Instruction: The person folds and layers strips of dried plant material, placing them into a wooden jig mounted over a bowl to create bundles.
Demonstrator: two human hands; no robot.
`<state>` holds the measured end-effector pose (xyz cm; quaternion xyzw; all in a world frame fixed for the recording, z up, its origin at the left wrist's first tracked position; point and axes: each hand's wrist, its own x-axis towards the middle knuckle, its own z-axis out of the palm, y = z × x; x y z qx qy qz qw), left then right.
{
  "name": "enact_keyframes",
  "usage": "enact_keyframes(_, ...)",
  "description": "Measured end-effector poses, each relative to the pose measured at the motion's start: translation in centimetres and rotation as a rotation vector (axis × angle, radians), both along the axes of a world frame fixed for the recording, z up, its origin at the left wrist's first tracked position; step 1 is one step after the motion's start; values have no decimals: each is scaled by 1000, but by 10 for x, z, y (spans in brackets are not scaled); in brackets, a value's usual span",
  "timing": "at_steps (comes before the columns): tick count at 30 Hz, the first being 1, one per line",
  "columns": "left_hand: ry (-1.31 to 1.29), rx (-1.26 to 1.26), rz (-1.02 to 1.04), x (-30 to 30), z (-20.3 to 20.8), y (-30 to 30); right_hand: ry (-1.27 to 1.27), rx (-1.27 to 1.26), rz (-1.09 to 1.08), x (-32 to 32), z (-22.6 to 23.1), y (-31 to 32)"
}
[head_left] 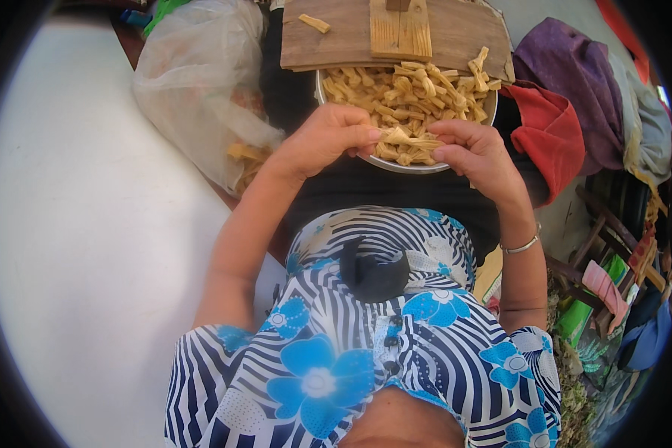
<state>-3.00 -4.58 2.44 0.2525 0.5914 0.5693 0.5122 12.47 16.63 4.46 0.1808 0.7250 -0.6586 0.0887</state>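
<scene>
Bright daylight was recorded throughout; the pale floor (89, 246) was washed out by glare. Heavy fisheye bending and black vignetting were noted at the rim.

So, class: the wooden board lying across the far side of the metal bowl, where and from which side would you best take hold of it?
Probably by the wooden board at its left end, coming in from the left. That end overhangs the metal bowl and looks bare, a flat edge for thumb above and fingers below. The middle carries a raised wooden block, and pale strips lie on the right end.
</scene>
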Motion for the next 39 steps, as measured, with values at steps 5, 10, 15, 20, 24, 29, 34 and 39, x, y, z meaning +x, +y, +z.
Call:
enact_keyframes(5,15,-5,30,-3,5,1,101,139,79,-9,-2,4)
enact_keyframes(10,283,-45,26,-13,8,3,80,93,57,-19,-14,14)
enact_keyframes(15,516,-58,47,-15,2,11,94,8,34,-26,-17,12)
enact_keyframes(20,536,-10,34,-1,8,25,72,64,152,-34,-6,4)
enact_keyframes(24,405,-25,-12,-3,8,15,90,240,215,-26,3,5)
enact_keyframes(29,347,-3,47,-3,12,19,236,367,114,-26,3,-6)
enact_keyframes(34,278,25,97,-30,6,9,57,15,52,-24,-5,29)
enact_keyframes(39,523,7,98,-46,19,16,224,300,72,-38,-5,30)
